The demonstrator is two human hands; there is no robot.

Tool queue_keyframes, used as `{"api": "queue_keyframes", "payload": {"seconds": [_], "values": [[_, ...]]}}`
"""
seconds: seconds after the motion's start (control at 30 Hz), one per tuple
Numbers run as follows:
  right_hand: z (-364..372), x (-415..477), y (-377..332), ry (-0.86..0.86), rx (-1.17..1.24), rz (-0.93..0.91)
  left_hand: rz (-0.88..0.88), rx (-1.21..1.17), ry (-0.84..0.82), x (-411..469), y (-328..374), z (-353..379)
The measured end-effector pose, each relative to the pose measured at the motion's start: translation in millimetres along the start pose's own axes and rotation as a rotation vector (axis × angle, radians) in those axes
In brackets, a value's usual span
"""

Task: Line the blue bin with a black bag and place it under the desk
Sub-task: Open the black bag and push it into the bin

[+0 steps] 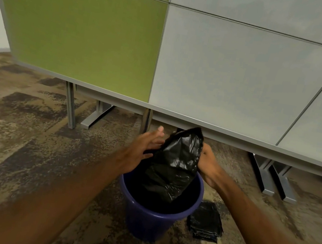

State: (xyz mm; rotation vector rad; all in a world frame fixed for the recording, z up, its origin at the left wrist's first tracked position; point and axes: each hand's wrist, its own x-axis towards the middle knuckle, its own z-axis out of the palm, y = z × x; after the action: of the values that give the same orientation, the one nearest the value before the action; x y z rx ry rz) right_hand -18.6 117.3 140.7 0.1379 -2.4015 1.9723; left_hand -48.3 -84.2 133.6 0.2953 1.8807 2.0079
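A dark blue bin (148, 223) stands upright on the carpet in front of me. A crumpled black bag (177, 162) hangs over its mouth, its lower end dipping inside the bin. My right hand (209, 167) grips the bag's right side from behind. My left hand (143, 146) rests against the bag's left edge with its fingers spread. The bin's inside is dark and I cannot see its bottom.
A stack of folded black bags (206, 223) lies on the carpet just right of the bin. A green and grey partition (207, 66) rises behind, raised on metal legs (71, 105) and flat feet (281, 183), with a gap beneath it.
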Motion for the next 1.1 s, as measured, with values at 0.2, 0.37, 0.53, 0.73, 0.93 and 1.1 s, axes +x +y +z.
{"api": "queue_keyframes", "payload": {"seconds": [0.2, 0.37, 0.53, 0.73, 0.93, 1.1], "values": [[-3.5, 12.4, -12.3, 0.189, 0.285, 0.148, -0.013, 0.215, -0.206, -10.3, -26.2, 0.7], [-9.1, 10.7, -12.5, 0.045, 0.514, 0.269, 0.004, 0.046, 0.037, -11.5, -17.6, 20.8], [-17.1, 4.2, 18.2, -0.091, 0.539, 0.382, -0.119, -0.299, 0.084, -2.3, -15.4, 24.9], [-28.2, -22.4, 36.1, -0.431, 0.012, 0.409, -0.303, -0.527, 0.310, 6.3, -8.7, 25.4], [-30.4, -29.2, 32.9, -0.365, -0.035, 0.386, -0.308, -0.464, 0.238, -3.7, -6.9, 30.4], [-25.5, -20.8, 24.6, -0.079, 0.408, 0.431, -0.404, -0.258, 0.069, -4.1, -27.0, 29.7]]}}
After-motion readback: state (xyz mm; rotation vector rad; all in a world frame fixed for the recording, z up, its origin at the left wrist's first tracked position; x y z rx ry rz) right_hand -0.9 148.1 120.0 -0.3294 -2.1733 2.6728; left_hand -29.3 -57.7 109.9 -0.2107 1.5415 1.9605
